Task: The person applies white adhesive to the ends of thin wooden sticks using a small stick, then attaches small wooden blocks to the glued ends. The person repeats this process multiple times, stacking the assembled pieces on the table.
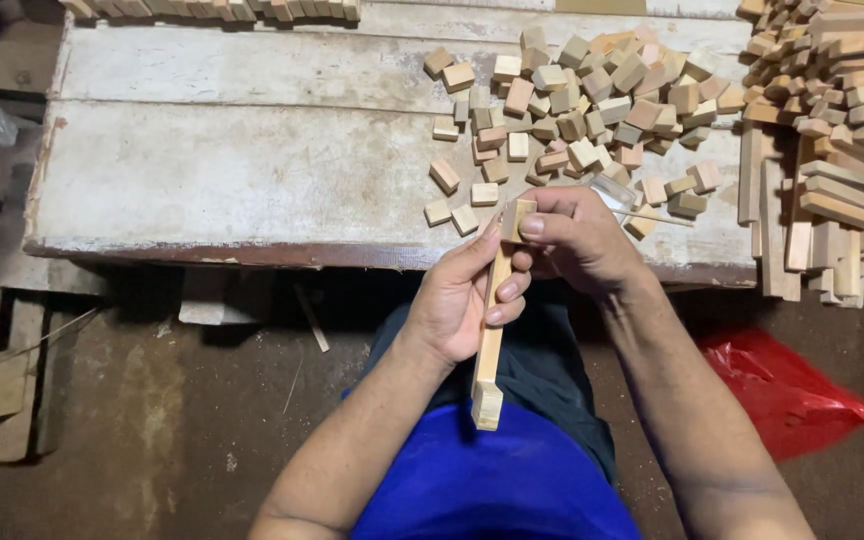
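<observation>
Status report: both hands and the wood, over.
Left hand grips long pale wooden stick. Right hand presses small wooden block on its top. Nothing between.

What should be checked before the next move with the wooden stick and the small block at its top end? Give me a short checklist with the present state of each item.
1. Left hand grips the wooden stick around its upper part: ok.
2. Right hand pinches the small block at the stick's top end: ok.
3. Block sits square on the stick end: cannot tell, fingers hide the joint.
4. Pile of small blocks lies on the workbench just beyond the hands: ok.
5. Stack of long sticks lies to the right on the bench: ok.
6. Thin clear item by the right hand, what it is: cannot tell.
</observation>
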